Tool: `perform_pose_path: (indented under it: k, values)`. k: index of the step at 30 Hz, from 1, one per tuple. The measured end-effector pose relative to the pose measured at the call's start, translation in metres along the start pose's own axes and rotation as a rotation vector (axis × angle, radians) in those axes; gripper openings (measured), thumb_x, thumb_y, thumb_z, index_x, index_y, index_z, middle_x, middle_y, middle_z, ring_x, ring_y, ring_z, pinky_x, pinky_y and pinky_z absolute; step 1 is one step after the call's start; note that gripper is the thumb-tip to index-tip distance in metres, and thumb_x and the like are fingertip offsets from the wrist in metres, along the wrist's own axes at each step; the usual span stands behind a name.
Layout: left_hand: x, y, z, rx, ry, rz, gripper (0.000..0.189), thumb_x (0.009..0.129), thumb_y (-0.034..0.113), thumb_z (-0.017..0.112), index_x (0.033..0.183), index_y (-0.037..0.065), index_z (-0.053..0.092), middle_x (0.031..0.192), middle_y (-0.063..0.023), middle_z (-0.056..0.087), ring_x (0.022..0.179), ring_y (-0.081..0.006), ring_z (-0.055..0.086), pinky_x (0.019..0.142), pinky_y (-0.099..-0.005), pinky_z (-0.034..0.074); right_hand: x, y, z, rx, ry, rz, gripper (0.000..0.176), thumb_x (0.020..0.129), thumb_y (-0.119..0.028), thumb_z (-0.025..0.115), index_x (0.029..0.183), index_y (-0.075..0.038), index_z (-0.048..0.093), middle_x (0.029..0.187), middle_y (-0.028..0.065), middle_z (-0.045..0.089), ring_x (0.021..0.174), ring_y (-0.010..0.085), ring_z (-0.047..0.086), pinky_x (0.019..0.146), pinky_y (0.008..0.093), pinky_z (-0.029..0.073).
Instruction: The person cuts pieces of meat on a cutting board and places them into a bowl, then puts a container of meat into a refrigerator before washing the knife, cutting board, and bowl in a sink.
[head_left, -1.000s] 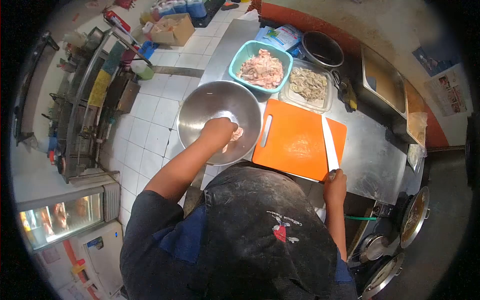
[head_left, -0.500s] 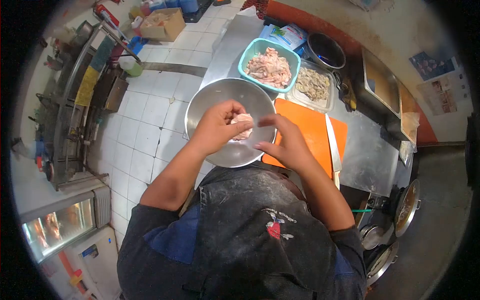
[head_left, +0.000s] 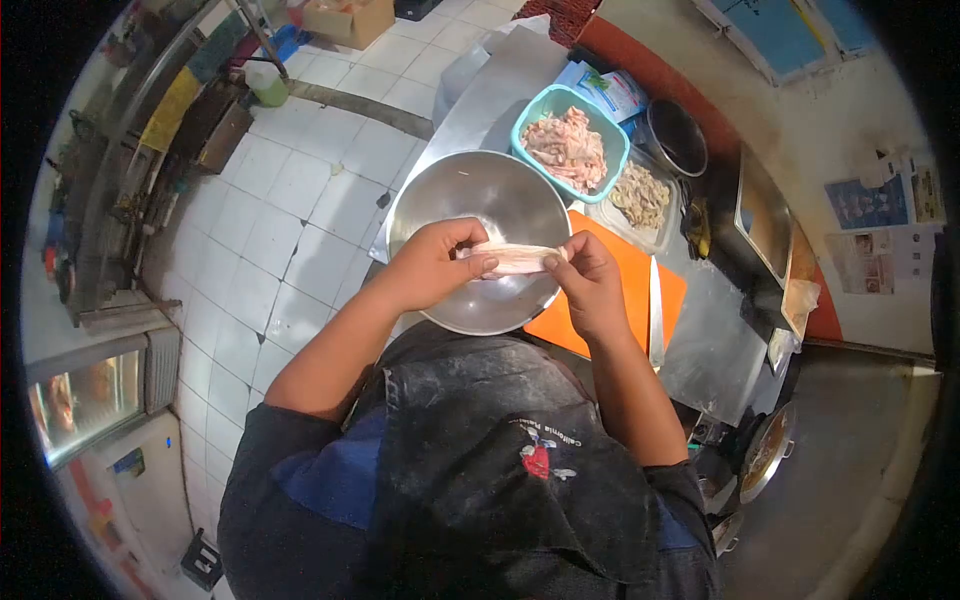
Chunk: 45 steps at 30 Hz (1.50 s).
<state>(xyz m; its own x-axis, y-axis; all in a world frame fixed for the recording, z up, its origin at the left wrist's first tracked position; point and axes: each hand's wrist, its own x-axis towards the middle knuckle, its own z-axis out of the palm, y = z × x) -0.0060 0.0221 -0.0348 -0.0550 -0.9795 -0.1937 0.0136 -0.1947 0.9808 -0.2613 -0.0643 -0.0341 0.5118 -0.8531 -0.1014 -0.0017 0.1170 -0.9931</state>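
Note:
Over the large steel bowl (head_left: 430,190), a pale pink piece of raw meat (head_left: 520,258) is stretched flat between my two hands. My left hand (head_left: 430,268) pinches its left end between thumb and fingers. At the other end, my right hand (head_left: 592,285) is closed on it in the same way. Beneath the meat, the inside of the bowl shows bare metal. An orange cutting board (head_left: 625,300) lies right of the bowl, with a long knife (head_left: 655,320) resting along its right side.
A teal tub (head_left: 518,135) holds a heap of raw meat (head_left: 565,148) behind the bowl. Beside it, a clear container (head_left: 662,238) holds greyish pieces. A dark bowl (head_left: 680,135) sits further back. White floor tiles (head_left: 290,180) extend to the left.
My right hand, apart from the meat before, has come in and gripped its right end. The bunched piece is now stretched out sideways. The view has shifted slightly.

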Motion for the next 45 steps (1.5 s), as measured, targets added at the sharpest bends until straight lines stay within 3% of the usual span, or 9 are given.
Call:
perform_pose_path:
  k: [6, 8, 13, 17, 21, 27, 31, 37, 45]
  values:
    - [0.005, 0.012, -0.002, 0.819, -0.116, -0.304, 0.029, 0.093, 0.022, 0.085, 0.108, 0.003, 0.069, 0.096, -0.0078, 0.073, 0.089, -0.0246, 0.07, 0.081, -0.0389, 0.055, 0.007, -0.02, -0.006, -0.38, -0.111, -0.13, 0.014, 0.098, -0.001, 0.075, 0.103, -0.004, 0.063, 0.09, 0.0004, 0.061, 0.086, 0.0108, 0.061, 0.075, 0.0305, 0.051]
    - [0.004, 0.006, 0.013, 0.682, 0.1, 0.105, 0.036, 0.089, 0.023, 0.086, 0.113, 0.002, 0.068, 0.11, -0.0146, 0.073, 0.104, -0.0341, 0.071, 0.092, -0.0443, 0.056, 0.009, -0.038, 0.001, -0.472, -0.172, -0.134, 0.014, 0.096, 0.0, 0.076, 0.102, -0.004, 0.063, 0.089, 0.0014, 0.062, 0.086, 0.0119, 0.062, 0.076, 0.0313, 0.052]
    - [0.045, 0.005, 0.05, 0.277, -0.152, 0.494, 0.034, 0.089, 0.021, 0.085, 0.111, 0.003, 0.067, 0.113, -0.0135, 0.072, 0.106, -0.0274, 0.07, 0.095, -0.0414, 0.055, -0.006, -0.057, -0.022, -0.463, -0.233, -0.01, 0.014, 0.096, 0.0, 0.076, 0.102, -0.003, 0.064, 0.092, 0.0015, 0.063, 0.088, 0.0118, 0.063, 0.079, 0.0321, 0.055]
    - [0.049, 0.026, 0.07, 0.372, -0.477, 0.272, 0.026, 0.091, 0.014, 0.083, 0.102, 0.005, 0.062, 0.1, -0.0069, 0.068, 0.091, -0.0182, 0.066, 0.088, -0.0327, 0.054, -0.047, -0.042, -0.079, -0.305, -0.192, 0.013, 0.017, 0.098, 0.001, 0.074, 0.104, -0.004, 0.06, 0.095, 0.0, 0.062, 0.09, 0.0099, 0.061, 0.08, 0.0307, 0.056]
    - [0.053, 0.022, 0.121, 0.024, -0.489, 0.104, 0.014, 0.096, 0.007, 0.074, 0.102, 0.005, 0.062, 0.09, -0.0111, 0.069, 0.087, -0.0172, 0.068, 0.082, -0.0316, 0.053, -0.091, -0.019, -0.123, 0.091, -0.132, 0.141, 0.018, 0.101, 0.002, 0.071, 0.105, -0.006, 0.055, 0.099, -0.0013, 0.057, 0.093, 0.0083, 0.061, 0.081, 0.0271, 0.057]
    - [0.079, -0.028, 0.211, 0.47, -0.518, 0.163, 0.013, 0.097, 0.01, 0.072, 0.109, 0.002, 0.073, 0.092, -0.017, 0.074, 0.091, -0.0305, 0.076, 0.082, -0.0411, 0.057, -0.116, 0.037, -0.206, -0.119, -0.079, 0.333, 0.015, 0.101, 0.001, 0.069, 0.107, -0.005, 0.056, 0.094, 0.0009, 0.061, 0.087, 0.0109, 0.065, 0.08, 0.0289, 0.058]
    - [0.112, -0.082, 0.259, 0.661, -0.386, -0.076, 0.018, 0.095, 0.011, 0.074, 0.111, 0.004, 0.077, 0.101, -0.0192, 0.074, 0.097, -0.0353, 0.074, 0.085, -0.0446, 0.058, -0.091, 0.078, -0.236, -0.651, 0.271, 0.168, 0.02, 0.095, -0.001, 0.07, 0.115, -0.001, 0.066, 0.098, 0.0201, 0.076, 0.097, 0.0342, 0.077, 0.086, 0.043, 0.062]
    - [0.103, -0.071, 0.271, 1.061, -0.076, 0.121, 0.026, 0.088, 0.02, 0.084, 0.109, 0.005, 0.078, 0.114, -0.0177, 0.071, 0.106, -0.0404, 0.07, 0.096, -0.0488, 0.057, -0.169, 0.039, -0.248, -1.423, 0.202, 0.481, 0.029, 0.102, -0.017, 0.064, 0.129, -0.008, 0.064, 0.118, 0.025, 0.063, 0.096, 0.0483, 0.072, 0.09, 0.0572, 0.059]
    - [0.093, -0.092, 0.297, 1.034, -0.057, 0.301, 0.026, 0.086, 0.021, 0.086, 0.104, 0.005, 0.079, 0.107, -0.0163, 0.074, 0.104, -0.0377, 0.071, 0.092, -0.0477, 0.057, -0.22, 0.068, -0.264, -1.105, 0.263, 0.382, 0.028, 0.101, -0.012, 0.059, 0.127, -0.003, 0.056, 0.115, 0.0301, 0.06, 0.094, 0.0533, 0.069, 0.082, 0.0606, 0.058]
